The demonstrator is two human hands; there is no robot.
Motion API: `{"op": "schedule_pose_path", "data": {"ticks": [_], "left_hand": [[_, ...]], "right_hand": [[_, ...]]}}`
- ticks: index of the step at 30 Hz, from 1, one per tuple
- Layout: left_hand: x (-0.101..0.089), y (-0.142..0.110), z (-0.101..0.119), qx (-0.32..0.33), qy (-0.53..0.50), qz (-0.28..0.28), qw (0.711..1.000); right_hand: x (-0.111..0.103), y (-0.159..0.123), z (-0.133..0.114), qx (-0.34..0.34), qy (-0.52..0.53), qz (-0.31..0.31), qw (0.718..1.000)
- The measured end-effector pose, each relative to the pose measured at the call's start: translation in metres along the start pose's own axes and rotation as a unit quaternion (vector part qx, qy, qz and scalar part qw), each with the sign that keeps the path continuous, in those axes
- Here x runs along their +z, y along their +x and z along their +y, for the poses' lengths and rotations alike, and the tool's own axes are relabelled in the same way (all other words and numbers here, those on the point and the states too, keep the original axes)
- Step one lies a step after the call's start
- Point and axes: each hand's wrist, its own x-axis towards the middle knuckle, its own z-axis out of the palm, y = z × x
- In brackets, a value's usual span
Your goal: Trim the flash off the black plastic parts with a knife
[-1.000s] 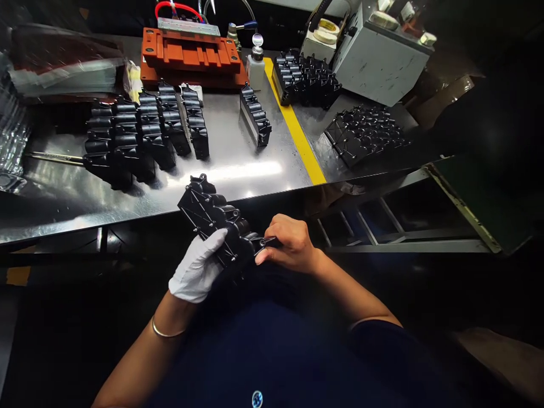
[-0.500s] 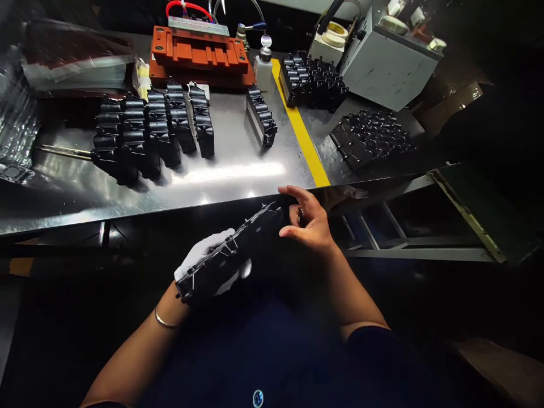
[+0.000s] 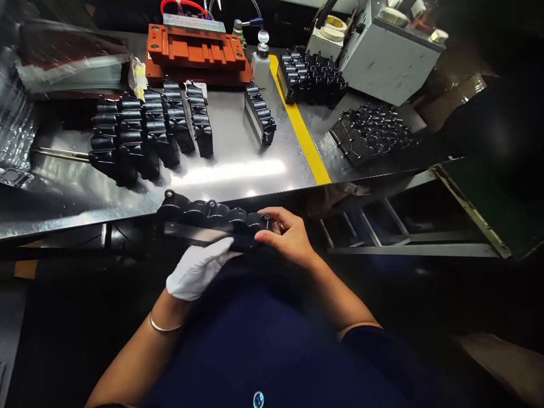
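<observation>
A long black moulded part (image 3: 215, 212) with a row of rounded lobes and small eyelets is held in front of the bench's edge, lobes upward, a pale strip along its near side. My right hand (image 3: 289, 235), bare, grips its right end between thumb and fingers. My left hand (image 3: 199, 271), in a white glove, is closed at the lower edge near the middle, thumb along the part; its other fingertips are mostly hidden. On the bench (image 3: 238, 181), a similar black part (image 3: 260, 116) stands alone.
Several black lobed parts (image 3: 142, 133) stand in a row at left, before an orange fixture (image 3: 199, 54). A dispenser bottle (image 3: 260, 62) stands beside it. Past the yellow tape (image 3: 304, 130) are more black parts (image 3: 374, 133) and a grey box (image 3: 389, 56). Plastic bags (image 3: 19, 113) lie far left.
The black part has turned from a slanted, edge-on pose to nearly level, lobes up. My right hand has moved left and closed on its right end; the left hand has shifted beneath it.
</observation>
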Motion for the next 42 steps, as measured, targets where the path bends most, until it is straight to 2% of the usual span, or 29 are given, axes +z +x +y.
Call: {"op": "schedule_pose_path", "data": {"ticks": [2,4,9,13,17,19,22,24,25,27,31,34,37,42], "left_hand": [[0.003,0.003,-0.004,0.022,-0.031,0.008,0.999],[0.004,0.006,-0.006,0.022,-0.071,0.015,0.997],[0.004,0.012,-0.004,-0.054,-0.156,0.052,0.985],[0.009,0.011,-0.007,-0.07,-0.193,0.079,0.976],[0.018,0.009,-0.008,-0.118,-0.215,0.094,0.965],[0.018,0.008,-0.009,-0.132,-0.211,0.091,0.964],[0.009,0.008,-0.011,-0.086,-0.173,0.06,0.979],[0.0,0.008,-0.011,-0.038,-0.128,-0.002,0.991],[-0.005,0.008,-0.011,-0.023,-0.102,-0.04,0.994],[-0.012,0.008,-0.009,-0.014,-0.052,-0.099,0.994],[-0.017,0.008,-0.003,-0.023,0.023,-0.139,0.99],[-0.017,0.007,-0.002,-0.041,0.054,-0.176,0.982],[-0.016,0.007,-0.005,-0.051,0.053,-0.19,0.979],[-0.012,0.006,-0.011,-0.02,0.006,-0.159,0.987]], "right_hand": [[0.007,-0.002,-0.002,0.006,0.014,-0.042,0.999],[0.007,-0.001,-0.006,0.003,0.013,-0.041,0.999],[-0.001,0.005,-0.013,0.006,-0.016,-0.047,0.999],[-0.001,0.007,-0.011,0.013,-0.025,-0.037,0.999],[0.005,0.006,-0.009,0.027,0.034,-0.035,0.998],[0.004,0.005,-0.009,0.018,0.026,-0.026,0.999],[-0.009,0.004,-0.008,-0.061,-0.132,0.043,0.988],[-0.023,0.004,-0.006,-0.101,-0.281,0.089,0.95],[-0.029,0.004,-0.005,-0.112,-0.341,0.095,0.929],[-0.038,0.003,-0.007,-0.143,-0.397,0.057,0.905],[-0.032,-0.003,-0.023,-0.276,-0.314,-0.123,0.9],[-0.02,-0.004,-0.034,-0.346,-0.296,-0.186,0.871],[-0.013,-0.001,-0.034,-0.379,-0.308,-0.184,0.853],[-0.011,0.005,-0.024,-0.402,-0.33,-0.118,0.846]]}}
